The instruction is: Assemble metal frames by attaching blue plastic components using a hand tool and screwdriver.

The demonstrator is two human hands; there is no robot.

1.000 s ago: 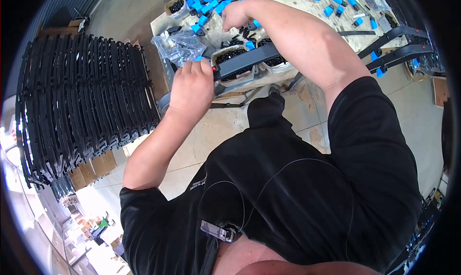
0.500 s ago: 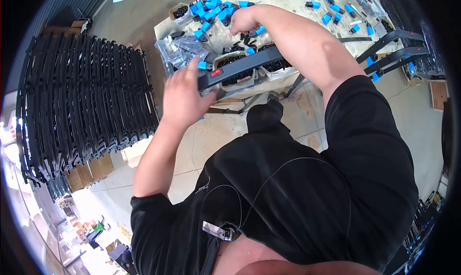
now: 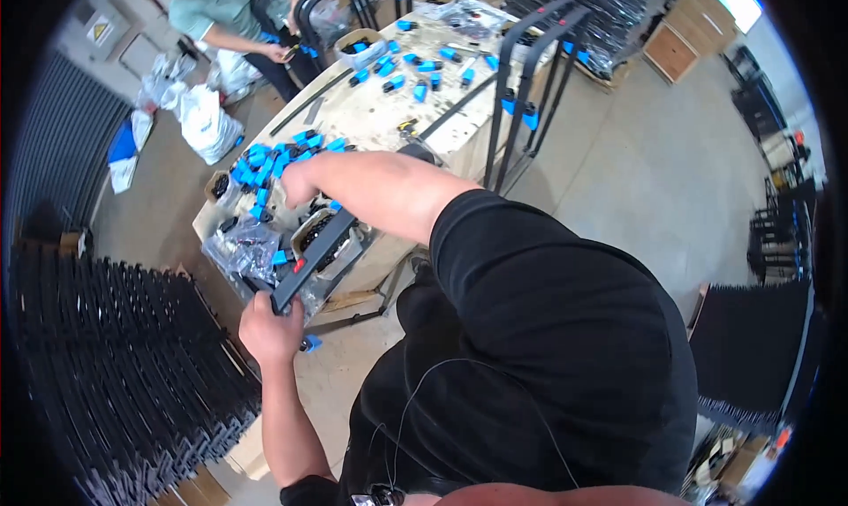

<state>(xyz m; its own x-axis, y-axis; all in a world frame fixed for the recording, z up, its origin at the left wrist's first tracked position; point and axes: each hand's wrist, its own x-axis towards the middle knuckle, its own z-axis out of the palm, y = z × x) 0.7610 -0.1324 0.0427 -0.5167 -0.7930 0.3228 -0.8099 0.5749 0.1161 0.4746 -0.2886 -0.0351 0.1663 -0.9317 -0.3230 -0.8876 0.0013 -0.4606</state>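
My left hand (image 3: 271, 327) is closed round the near end of a long black bar (image 3: 320, 245) with a small red label. The bar lies slantwise over the table's near edge, and its far part passes under my right forearm. My right hand (image 3: 300, 186) is at the near side of a heap of blue-and-black plastic pieces (image 3: 259, 166); its fingers are bent down and mostly hidden. Below the bar stands a box of small black parts (image 3: 311, 232). A clear plastic bag (image 3: 243, 247) lies beside it.
Across the wooden table (image 3: 353, 109), a person in a light green shirt (image 3: 225, 16) handles dark parts. Bent black tube frames (image 3: 521, 73) stand at the table's right edge. Stacked black frames (image 3: 115, 347) fill the left. White sacks (image 3: 208, 122) lie on the floor.
My view has swung to the right, bringing the other person into sight. My left hand, spread beside the bar's end earlier, has closed on it. The bar now slants more steeply.
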